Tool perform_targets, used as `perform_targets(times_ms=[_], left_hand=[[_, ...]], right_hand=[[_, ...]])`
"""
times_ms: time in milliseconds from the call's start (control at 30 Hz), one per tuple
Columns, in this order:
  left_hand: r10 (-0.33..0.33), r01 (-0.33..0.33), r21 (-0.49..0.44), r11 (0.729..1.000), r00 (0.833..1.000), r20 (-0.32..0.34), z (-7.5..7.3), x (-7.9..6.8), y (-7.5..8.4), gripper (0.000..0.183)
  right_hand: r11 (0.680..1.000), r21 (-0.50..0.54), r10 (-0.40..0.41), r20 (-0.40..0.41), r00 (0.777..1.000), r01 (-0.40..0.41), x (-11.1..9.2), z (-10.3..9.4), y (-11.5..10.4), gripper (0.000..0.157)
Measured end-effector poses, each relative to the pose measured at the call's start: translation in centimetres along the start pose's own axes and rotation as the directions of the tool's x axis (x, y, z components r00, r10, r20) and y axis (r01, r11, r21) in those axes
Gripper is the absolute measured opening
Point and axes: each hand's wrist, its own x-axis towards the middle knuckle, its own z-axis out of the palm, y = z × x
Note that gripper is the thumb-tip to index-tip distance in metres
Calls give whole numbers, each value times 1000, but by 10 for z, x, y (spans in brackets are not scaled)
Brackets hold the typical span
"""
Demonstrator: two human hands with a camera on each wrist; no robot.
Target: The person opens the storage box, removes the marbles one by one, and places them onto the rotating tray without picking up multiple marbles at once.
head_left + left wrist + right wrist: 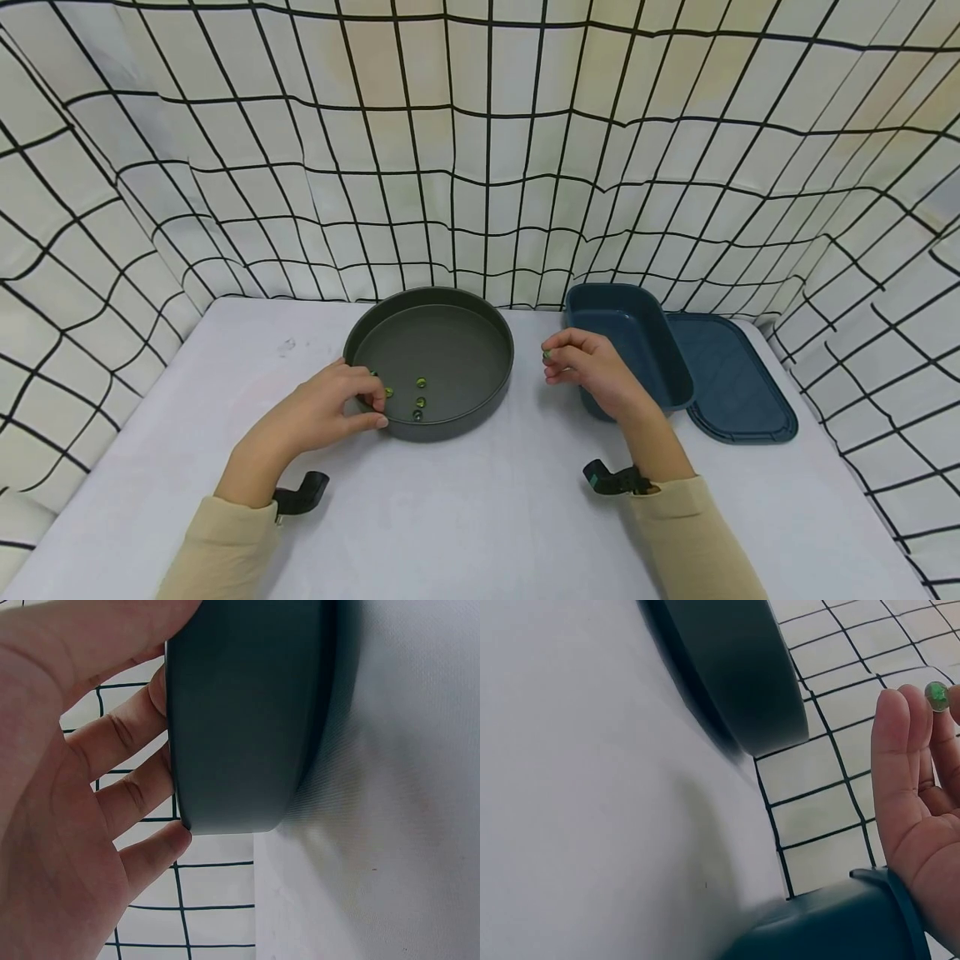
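Near the left of the table stands a round dark grey pan (450,350) with several green glass marbles (421,382) inside, towards its front left. My left hand (322,408) holds the pan's front-left rim. Its fingers reach over the rim and the thumb lies on the outer side; the rim hides some fingertips in the left wrist view. My right hand (596,367) pinches a green marble (937,696) between thumb and fingertips. This hand is raised beside the left wall of a blue rectangular container (678,367), apart from the pan.
A flat blue lid (738,379) lies on the white table (480,517), right of the container and partly behind it. White cloth with a black grid (480,150) stands behind the table and along both sides.
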Motion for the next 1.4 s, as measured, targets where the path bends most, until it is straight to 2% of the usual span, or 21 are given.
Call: perform_targets(times_ms=[200,500,833,967,1100,1233,1400], left_hand=[[4,-4,3,1000,1000,-4,1,0,1,26],[25,-25,-3,1000,1000,-14,0,1,0,27],[23,-23,5,1000,1000,-14,0,0,-1,26],[23,-23,2,1000,1000,-13,0,1,-1,26],[16,-16,-9,1000,1000,-13,1,1,-1,26],[5,-5,-23,1000,1000,-8,2,2,0,26],[6,-6,-14,1000,1000,-10,1,2,0,27]], right_hand=[[1000,-1,4,2,1000,-4,1,8,1,17],[999,39,22,47,999,-24,7,23,0,21],[989,150,-19,56,998,10,24,46,-14,30],[973,228,-49,47,998,38,33,58,-20,23],[949,314,-41,34,999,28,41,69,-19,12],[967,254,-2,47,999,-10,42,77,-11,13],[985,171,15,50,999,-23,40,78,-1,23]])
